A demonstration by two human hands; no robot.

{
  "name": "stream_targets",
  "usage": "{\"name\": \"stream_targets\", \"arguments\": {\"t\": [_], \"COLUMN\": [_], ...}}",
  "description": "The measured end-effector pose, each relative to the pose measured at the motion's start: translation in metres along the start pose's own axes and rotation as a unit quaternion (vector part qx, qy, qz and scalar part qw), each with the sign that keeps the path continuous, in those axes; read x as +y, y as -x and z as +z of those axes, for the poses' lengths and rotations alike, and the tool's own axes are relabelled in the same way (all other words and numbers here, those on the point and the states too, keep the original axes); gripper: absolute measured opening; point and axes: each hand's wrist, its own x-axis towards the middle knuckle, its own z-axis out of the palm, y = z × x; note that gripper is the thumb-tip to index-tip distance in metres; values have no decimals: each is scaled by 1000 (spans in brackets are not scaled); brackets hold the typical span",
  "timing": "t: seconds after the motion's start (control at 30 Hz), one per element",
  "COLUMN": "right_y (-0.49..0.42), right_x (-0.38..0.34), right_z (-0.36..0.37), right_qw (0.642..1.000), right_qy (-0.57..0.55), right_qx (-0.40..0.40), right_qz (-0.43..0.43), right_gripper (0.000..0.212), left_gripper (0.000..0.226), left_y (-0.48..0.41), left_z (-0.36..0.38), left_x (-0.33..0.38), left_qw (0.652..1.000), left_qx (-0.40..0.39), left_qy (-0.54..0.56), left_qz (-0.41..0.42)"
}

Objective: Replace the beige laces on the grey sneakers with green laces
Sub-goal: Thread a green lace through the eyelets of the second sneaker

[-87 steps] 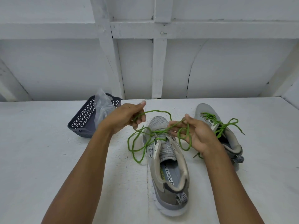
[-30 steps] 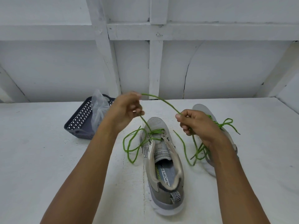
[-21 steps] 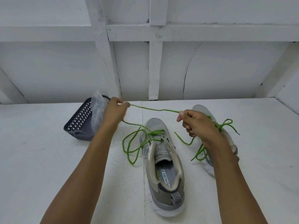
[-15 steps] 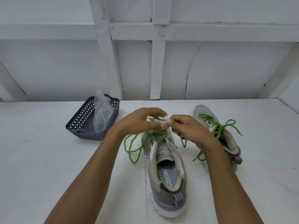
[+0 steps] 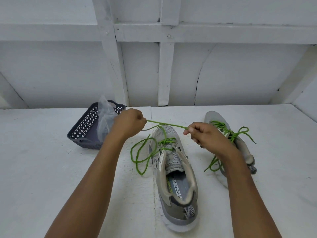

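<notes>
A grey sneaker (image 5: pixel 176 184) lies in the middle of the white table, toe pointing away, with a green lace (image 5: pixel 142 152) threaded through its front eyelets. Loose loops of that lace spill onto the table to the shoe's left. My left hand (image 5: pixel 127 123) and my right hand (image 5: pixel 204 135) each pinch the lace and hold a short stretch of it taut above the toe. A second grey sneaker (image 5: pixel 240 143) sits at the right, partly behind my right hand, laced in green (image 5: pixel 229 131) and tied with a bow.
A dark perforated plastic basket (image 5: pixel 85 129) with a clear plastic bag (image 5: pixel 105 115) in it stands at the back left, just behind my left hand. A white panelled wall (image 5: pixel 163 66) rises along the table's far edge.
Half a second ago my hands met over the toe of the middle sneaker. They have since drawn apart, the left toward the basket, pulling a length of green lace straight between them.
</notes>
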Motion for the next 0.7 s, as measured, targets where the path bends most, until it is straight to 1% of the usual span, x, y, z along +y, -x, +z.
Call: {"name": "stream_targets", "arguments": {"t": [0.03, 0.07, 0.1, 0.13, 0.17, 0.2, 0.23, 0.33, 0.37, 0.43, 0.5, 0.53, 0.6, 0.63, 0.7], "right_y": [0, 0, 0, -1, -2, -3, -4, -5, -4, -3, -1, -1, -2, -3, -3], "right_x": [-2, -5, -9, -13, -16, -18, -19, -16, -13, -8, -7, -8, -13, -15, -16], "right_z": [1, 3, 6, 9, 13, 17, 19, 16, 13, 8, 9, 11, 18, 21, 24], "right_qw": [1000, 999, 998, 997, 997, 997, 998, 999, 1000, 1000, 1000, 1000, 999, 999, 999], "right_qy": [14, 27, 42, 55, 63, 63, 58, 20, 2, -19, -14, -6, 16, 23, 30], "right_qx": [-7, -19, -30, -35, -36, -32, -25, -11, -7, 0, -9, -19, -32, -32, -21], "right_qz": [-7, -16, -23, -29, -33, -33, -31, -22, -20, -15, -14, -18, -24, -25, -14], "right_gripper": [26, 25, 24, 23, 23, 24, 26, 29, 29, 28, 27, 28, 31, 33, 37], "left_gripper": [20, 33, 44, 46, 38, 26, 17, 13, 14, 14, 7, 7, 25, 27, 17], "left_y": [3, 8, 13, 19, 24, 28, 30, 26, 23, 18, 15, 16, 19, 21, 24], "left_z": [-1, -2, -3, -6, -6, -6, -6, -11, -12, -14, -13, -12, -6, -3, 1], "left_x": [2, 7, 14, 24, 32, 39, 42, 36, 31, 21, 17, 19, 27, 32, 40], "left_qw": [999, 996, 989, 976, 962, 952, 947, 945, 949, 964, 969, 965, 952, 947, 940], "left_qx": [-10, -35, -75, -122, -164, -188, -197, -170, -149, -120, -136, -156, -192, -205, -216], "left_qy": [-19, -5, 42, 92, 132, 154, 170, 225, 228, 193, 152, 144, 145, 147, 166], "left_qz": [30, 76, 121, 153, 176, 187, 188, 167, 157, 139, 138, 152, 187, 198, 208]}}
